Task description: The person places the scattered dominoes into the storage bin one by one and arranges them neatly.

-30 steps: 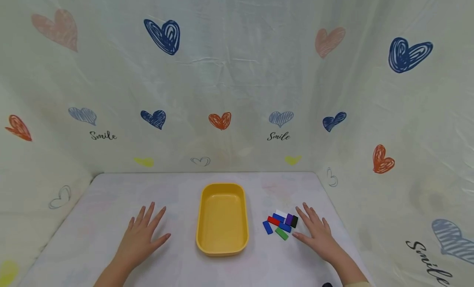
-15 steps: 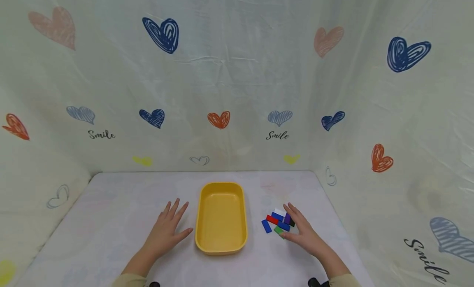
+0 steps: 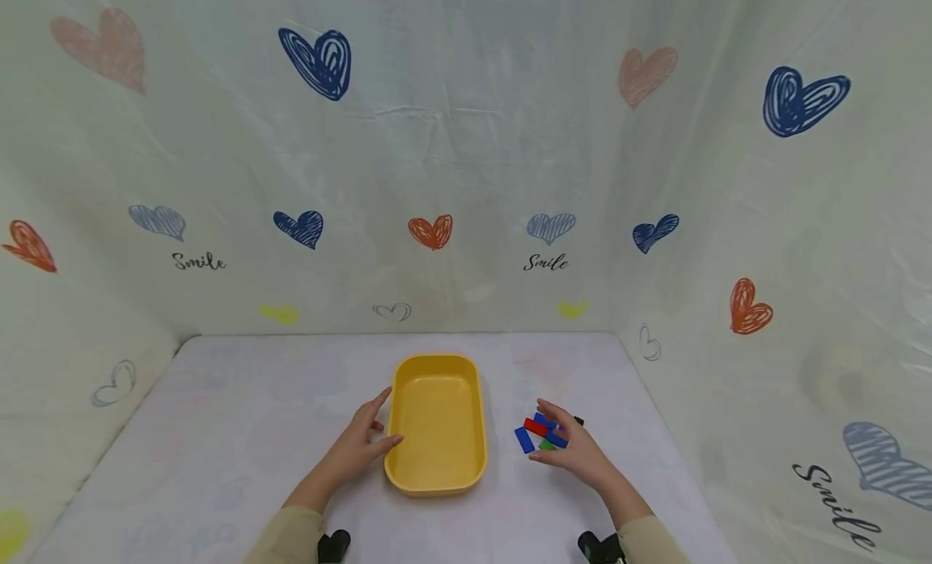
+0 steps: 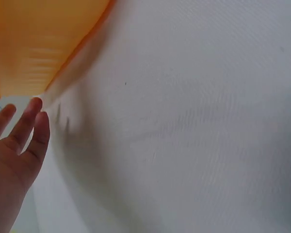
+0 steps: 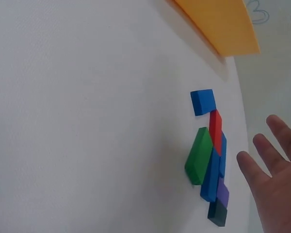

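A yellow rectangular tray (image 3: 437, 422) lies on the white-covered table. My left hand (image 3: 353, 444) is at its left side, index fingertip right at the rim and thumb tip overlapping the rim. In the left wrist view, the fingers (image 4: 39, 133) are loosely bent below the tray's wall (image 4: 34, 68). My right hand (image 3: 580, 452) hovers over a cluster of small rectangular blocks, thumb and fingers apart with nothing between them. The right wrist view shows a green block (image 5: 199, 158), a red block (image 5: 215, 128), several blue blocks (image 5: 203, 102), a purple block (image 5: 223, 193) and a black block (image 5: 217, 213).
The table (image 3: 269, 402) is bounded by hanging white cloth (image 3: 480, 159) printed with hearts and lettering at the back and sides. Dark wrist-worn devices (image 3: 333, 545) show at both sleeves.
My left hand has moved right to the tray's left rim. My right hand has moved left over the blocks, covering the white one. Tray and blocks have stayed in place.
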Demonstrator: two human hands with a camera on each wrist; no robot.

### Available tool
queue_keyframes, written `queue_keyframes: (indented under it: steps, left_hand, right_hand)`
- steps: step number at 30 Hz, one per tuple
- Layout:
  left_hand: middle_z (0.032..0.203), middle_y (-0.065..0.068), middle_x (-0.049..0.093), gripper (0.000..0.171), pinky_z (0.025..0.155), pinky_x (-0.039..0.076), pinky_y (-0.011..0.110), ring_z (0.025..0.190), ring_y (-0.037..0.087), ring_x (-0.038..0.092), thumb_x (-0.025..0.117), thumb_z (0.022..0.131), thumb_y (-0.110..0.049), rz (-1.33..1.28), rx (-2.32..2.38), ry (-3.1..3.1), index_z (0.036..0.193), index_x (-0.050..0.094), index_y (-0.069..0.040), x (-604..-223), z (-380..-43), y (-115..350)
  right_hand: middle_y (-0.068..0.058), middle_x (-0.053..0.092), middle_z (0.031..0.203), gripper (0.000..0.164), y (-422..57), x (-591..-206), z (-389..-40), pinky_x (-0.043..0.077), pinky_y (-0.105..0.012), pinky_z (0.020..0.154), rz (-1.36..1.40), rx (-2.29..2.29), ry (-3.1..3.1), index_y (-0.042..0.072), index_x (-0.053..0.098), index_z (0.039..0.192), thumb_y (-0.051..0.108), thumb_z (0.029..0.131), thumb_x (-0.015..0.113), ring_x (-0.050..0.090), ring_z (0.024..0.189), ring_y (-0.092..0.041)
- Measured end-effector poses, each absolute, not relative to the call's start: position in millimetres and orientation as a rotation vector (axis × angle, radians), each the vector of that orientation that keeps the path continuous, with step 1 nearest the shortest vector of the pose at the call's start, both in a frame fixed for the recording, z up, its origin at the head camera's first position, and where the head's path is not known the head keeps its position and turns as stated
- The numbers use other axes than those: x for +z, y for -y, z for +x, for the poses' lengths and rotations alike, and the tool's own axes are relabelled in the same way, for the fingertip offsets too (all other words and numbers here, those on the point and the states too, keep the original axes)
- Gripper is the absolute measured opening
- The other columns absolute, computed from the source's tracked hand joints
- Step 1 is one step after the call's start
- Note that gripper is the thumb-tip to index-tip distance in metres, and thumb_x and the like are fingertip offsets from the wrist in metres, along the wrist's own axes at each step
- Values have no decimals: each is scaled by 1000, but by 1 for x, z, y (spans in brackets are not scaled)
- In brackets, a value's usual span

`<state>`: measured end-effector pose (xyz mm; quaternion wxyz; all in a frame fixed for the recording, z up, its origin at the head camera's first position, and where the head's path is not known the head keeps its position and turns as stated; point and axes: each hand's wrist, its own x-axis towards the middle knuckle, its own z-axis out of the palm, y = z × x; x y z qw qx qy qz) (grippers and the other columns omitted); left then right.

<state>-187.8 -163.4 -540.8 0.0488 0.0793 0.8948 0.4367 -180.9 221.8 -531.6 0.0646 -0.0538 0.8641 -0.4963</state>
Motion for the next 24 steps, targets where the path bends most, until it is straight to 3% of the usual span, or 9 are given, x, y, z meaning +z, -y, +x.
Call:
queue_keyframes:
  steps: [4,12,15,18,24]
  left_hand:
    - [142,14,44,85,77,50,32,95,18,54,76,86,-24,144,1467,-2625,155,27,-25,-552,-197,162]
    - [135,20,48,82,58,47,28,75,20,56,75,87,-22,86,1631,-2404,154,27,-27,-560,-204,170]
    - [136,25,46,81,62,49,28,78,21,58,74,88,-21,145,1644,-2370,154,26,-22,-560,-203,173]
    - [139,27,43,80,75,55,34,92,24,60,72,89,-18,189,1674,-2314,154,25,-20,-560,-202,174]
    - [144,25,40,84,98,47,49,120,35,52,71,90,-20,207,1667,-2262,156,19,-22,-559,-198,175]
  right_hand:
    - [-11,50,143,89,-218,-541,-187,37,-54,105,-164,-1498,-2605,11,41,147,21,72,88,44,132,-33]
    - [-7,61,125,81,-216,-550,-195,49,-47,93,-161,-1487,-2664,8,49,141,16,71,88,57,110,-28]
    - [-4,62,119,79,-218,-555,-199,53,-35,83,-141,-1495,-2653,8,52,139,15,70,89,57,98,-23]
    - [-2,62,113,78,-219,-562,-204,52,-25,71,-114,-1492,-2650,9,54,137,16,68,90,55,87,-20]
    - [1,58,100,71,-222,-571,-212,43,-23,60,-50,-1449,-2650,13,62,129,19,66,91,48,75,-17]
